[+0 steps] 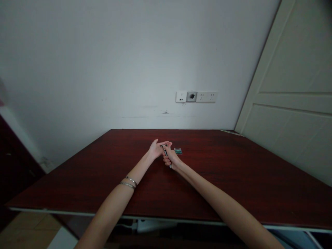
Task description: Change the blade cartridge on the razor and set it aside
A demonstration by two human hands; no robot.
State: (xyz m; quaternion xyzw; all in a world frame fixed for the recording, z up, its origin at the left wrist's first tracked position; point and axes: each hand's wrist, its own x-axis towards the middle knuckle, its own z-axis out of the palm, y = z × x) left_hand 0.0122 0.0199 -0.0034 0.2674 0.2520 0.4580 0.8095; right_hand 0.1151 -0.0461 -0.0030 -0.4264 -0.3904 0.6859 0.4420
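Slim tool (165, 152): since it looks narrow and stiff, it is probably light and hard, perhaps slippery; the lower shaft seems the best hold. It sits between the hands, above the table (90, 173).
Right hand (171, 155): fingers curled around the tool's shaft.
Left hand (155, 149): palm bared, fingers extended beside the tool's upper end; whether they touch it, I cannot tell.
Flat packet (178, 151): on the table, just beyond the right hand.
In the way: the overlapping fingers hide the tool's upper end.
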